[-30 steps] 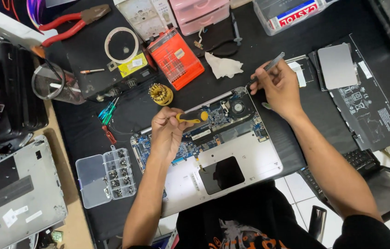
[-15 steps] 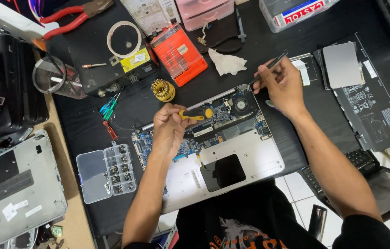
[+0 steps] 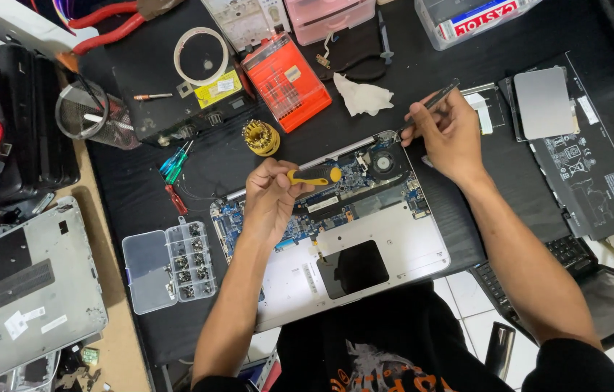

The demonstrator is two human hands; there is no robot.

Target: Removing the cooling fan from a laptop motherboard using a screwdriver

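Opened laptop [image 3: 336, 239] lies on the dark tabletop [image 3: 510, 174], circuit board and fan exposed. Left hand [image 3: 271, 199] closed around a yellow-handled screwdriver [image 3: 314, 176] held over the board. Right hand [image 3: 448, 134] pinches dark tweezers [image 3: 434, 100] at the laptop's far right corner. Clear screw box [image 3: 169, 265] lies just left of the laptop.

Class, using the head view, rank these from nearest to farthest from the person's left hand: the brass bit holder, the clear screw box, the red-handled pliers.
From the left hand:
1. Brass bit holder, just above it.
2. Clear screw box, lower left.
3. Red-handled pliers, far top left.
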